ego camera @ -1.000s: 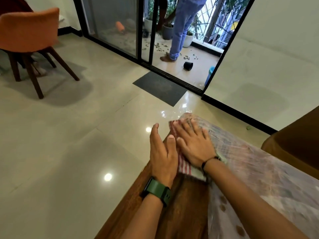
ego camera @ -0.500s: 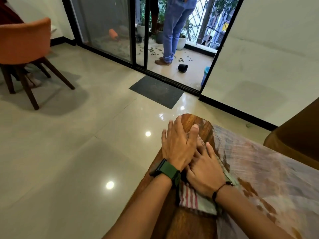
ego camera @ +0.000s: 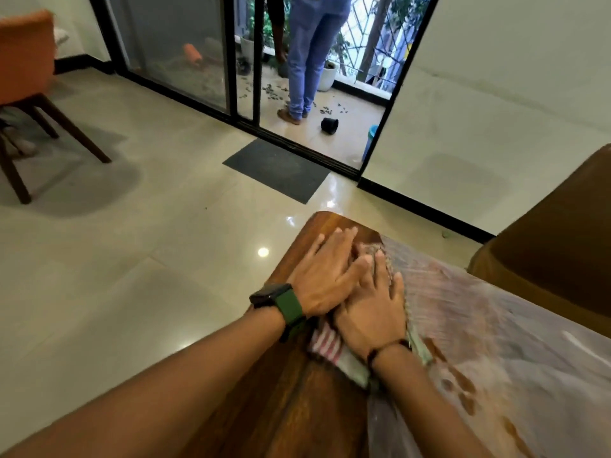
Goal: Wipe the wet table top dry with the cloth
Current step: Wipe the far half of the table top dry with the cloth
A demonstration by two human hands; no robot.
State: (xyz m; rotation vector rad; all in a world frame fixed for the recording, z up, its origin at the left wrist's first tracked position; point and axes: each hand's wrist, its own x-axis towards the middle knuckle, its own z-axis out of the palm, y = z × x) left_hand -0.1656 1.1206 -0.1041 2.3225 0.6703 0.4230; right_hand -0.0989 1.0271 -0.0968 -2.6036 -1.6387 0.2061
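The wooden table top (ego camera: 297,408) runs away from me, with a wet, streaky sheen (ego camera: 496,325) over its right part. A red-and-white striped cloth (ego camera: 325,342) with a greenish edge lies near the far left corner. My right hand (ego camera: 370,312) presses flat on the cloth and hides most of it. My left hand (ego camera: 325,276), with a green watch at the wrist, lies flat across my right hand's fingers. Its own fingers reach toward the rounded table corner.
A brown upholstered seat (ego camera: 545,259) stands close to the table's right side. An orange chair (ego camera: 23,61) stands at far left on the tiled floor. A dark doormat (ego camera: 277,168) lies before the sliding door. A person in blue jeans (ego camera: 310,54) stands on the balcony.
My left hand has moved from beside my right hand to on top of it. The cloth has slid back from the table's far corner, which now shows bare wood.
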